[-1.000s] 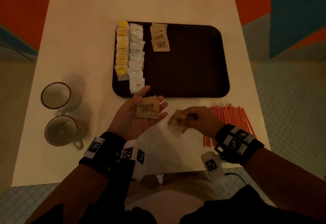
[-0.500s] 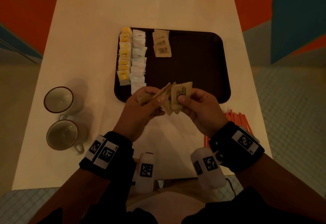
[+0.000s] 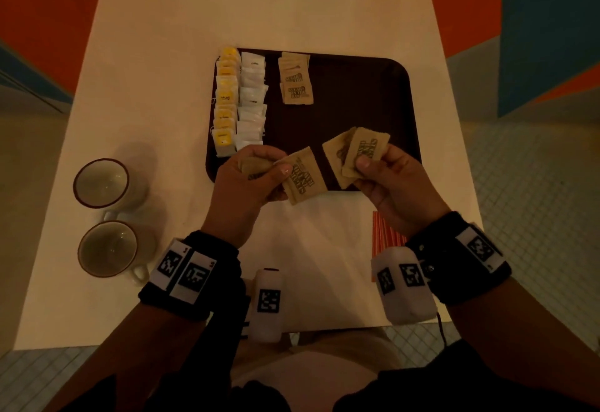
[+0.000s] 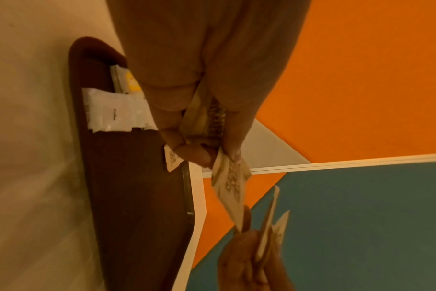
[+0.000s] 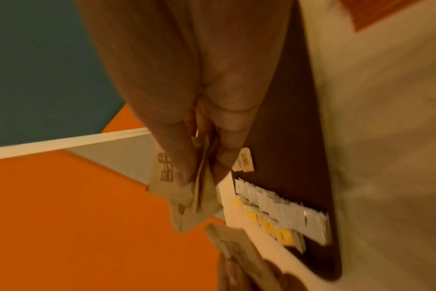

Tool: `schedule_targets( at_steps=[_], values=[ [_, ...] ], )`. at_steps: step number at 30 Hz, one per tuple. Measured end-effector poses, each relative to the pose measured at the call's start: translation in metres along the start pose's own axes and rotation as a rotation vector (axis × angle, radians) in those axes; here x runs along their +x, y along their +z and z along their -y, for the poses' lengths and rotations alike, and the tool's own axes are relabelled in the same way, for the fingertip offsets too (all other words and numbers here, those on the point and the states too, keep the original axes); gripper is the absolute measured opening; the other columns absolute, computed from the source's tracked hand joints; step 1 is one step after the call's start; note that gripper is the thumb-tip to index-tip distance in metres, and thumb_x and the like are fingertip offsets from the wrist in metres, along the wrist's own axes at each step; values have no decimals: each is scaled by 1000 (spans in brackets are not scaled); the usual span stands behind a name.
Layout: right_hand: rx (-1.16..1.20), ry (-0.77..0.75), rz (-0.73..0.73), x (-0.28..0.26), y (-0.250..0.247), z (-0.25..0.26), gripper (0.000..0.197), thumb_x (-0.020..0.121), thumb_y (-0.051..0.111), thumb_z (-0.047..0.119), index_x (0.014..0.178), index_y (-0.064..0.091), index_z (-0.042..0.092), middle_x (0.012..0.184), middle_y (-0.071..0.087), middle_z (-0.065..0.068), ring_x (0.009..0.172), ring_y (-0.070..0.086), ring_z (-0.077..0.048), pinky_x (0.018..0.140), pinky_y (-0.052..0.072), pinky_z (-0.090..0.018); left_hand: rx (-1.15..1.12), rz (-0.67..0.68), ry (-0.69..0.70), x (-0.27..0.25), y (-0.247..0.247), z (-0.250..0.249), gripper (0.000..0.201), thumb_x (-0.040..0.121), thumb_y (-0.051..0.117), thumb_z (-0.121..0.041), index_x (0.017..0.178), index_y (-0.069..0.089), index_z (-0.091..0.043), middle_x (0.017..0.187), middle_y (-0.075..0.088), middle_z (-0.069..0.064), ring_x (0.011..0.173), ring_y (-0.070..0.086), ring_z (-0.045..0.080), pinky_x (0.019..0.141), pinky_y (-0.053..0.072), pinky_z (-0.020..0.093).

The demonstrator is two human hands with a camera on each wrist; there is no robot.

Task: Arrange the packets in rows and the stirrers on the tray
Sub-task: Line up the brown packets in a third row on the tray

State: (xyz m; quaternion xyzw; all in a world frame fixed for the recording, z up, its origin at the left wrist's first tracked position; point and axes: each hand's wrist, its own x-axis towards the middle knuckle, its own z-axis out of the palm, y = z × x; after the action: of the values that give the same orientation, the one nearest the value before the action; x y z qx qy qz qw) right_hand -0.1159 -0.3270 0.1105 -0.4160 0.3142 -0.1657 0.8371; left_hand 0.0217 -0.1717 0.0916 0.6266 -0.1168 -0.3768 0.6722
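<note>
Mugs (image 3: pixel 100 182) stand left of the dark tray (image 3: pixel 357 113), which carries yellow, white and brown packet rows (image 3: pixel 251 100). Left hand (image 3: pixel 246 184) pinches a printed brown packet (image 3: pixel 305 178); right hand (image 3: pixel 393 181) grips several brown packets (image 3: pixel 360 155). Orange stirrers (image 3: pixel 386 233) lie beneath the right wrist.

Lighting: dim, warm amber cast throughout. Soft shadows beside the two mugs (image 3: pixel 107 213) on the white table (image 3: pixel 259 12). Wide-angle bending at edges. Wrist views motion-blurred; printed packet lettering possibly unreadable.
</note>
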Motion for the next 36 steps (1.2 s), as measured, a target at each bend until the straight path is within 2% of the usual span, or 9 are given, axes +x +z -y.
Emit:
schedule_targets(
  at_steps=[4, 8, 11, 14, 18, 23, 30, 33, 36],
  values=[
    [-554, 42, 221, 5, 4, 17, 22, 75, 65, -4, 96, 59, -4, 112, 66, -14, 103, 65, -23, 83, 57, -33, 201, 163, 0, 6, -5, -7, 18, 77, 69, -1, 93, 66, -11, 83, 70, 8, 77, 69, 24, 66, 60, 38],
    [-985, 92, 407, 14, 12, 23, 16, 77, 68, 1, 91, 65, 9, 94, 71, -4, 90, 68, -11, 80, 56, -24, 247, 311, -41, 9, -3, -9, 22, 77, 68, 0, 99, 66, -4, 83, 71, 8, 73, 70, 19, 60, 58, 29],
    [-912, 109, 330, 15, 12, 19, 19, 76, 68, -1, 95, 66, 2, 89, 70, -1, 83, 68, -7, 73, 55, -17, 32, 279, -149, 8, -4, -4, 26, 75, 66, -7, 100, 63, -10, 86, 72, 7, 79, 70, 22, 63, 56, 29],
    [-687, 162, 174, 13, 5, 7, 16, 77, 65, -3, 93, 66, 1, 86, 72, -4, 83, 70, -13, 73, 56, -21, -162, 231, -245, 4, -4, 8, 25, 84, 55, -25, 107, 59, -17, 98, 69, 8, 87, 69, 20, 71, 57, 31],
    [-237, 238, -8, 9, 15, -16, 14, 84, 55, -6, 96, 62, -4, 88, 70, -9, 80, 69, -18, 74, 59, -27, -348, 168, -284, -2, 4, 15, 56, 81, 52, -51, 121, 49, -12, 116, 62, 13, 103, 63, 22, 89, 54, 34],
    [9, 279, -45, 3, 35, -39, 12, 84, 53, -6, 92, 61, -2, 79, 72, -7, 71, 70, -15, 64, 58, -24, -459, 210, -279, -5, 13, 16, 35, 92, 41, -25, 126, 45, -18, 121, 59, 15, 110, 60, 24, 94, 50, 35],
    [40, 210, -17, 3, 33, -28, 20, 86, 50, -6, 103, 59, -5, 93, 72, -7, 85, 70, -17, 71, 58, -28, -549, 169, -255, 5, 5, 8, 28, 98, 33, -26, 121, 50, -25, 111, 64, 11, 101, 65, 24, 81, 56, 39],
    [-17, 189, -65, 5, 31, -24, 16, 85, 52, -6, 96, 61, -1, 83, 74, -4, 81, 71, -17, 69, 59, -27, -443, 178, -231, 5, 2, 7, 24, 96, 39, -23, 117, 51, -25, 94, 69, 3, 89, 67, 17, 75, 56, 33],
    [-51, 168, -106, 9, 30, -23, 14, 85, 54, -6, 94, 62, 1, 80, 74, -4, 79, 71, -17, 69, 59, -27, -354, 180, -216, 4, 2, 7, 30, 84, 54, -21, 113, 53, -25, 99, 66, 4, 90, 68, 17, 73, 56, 31]
  ],
)
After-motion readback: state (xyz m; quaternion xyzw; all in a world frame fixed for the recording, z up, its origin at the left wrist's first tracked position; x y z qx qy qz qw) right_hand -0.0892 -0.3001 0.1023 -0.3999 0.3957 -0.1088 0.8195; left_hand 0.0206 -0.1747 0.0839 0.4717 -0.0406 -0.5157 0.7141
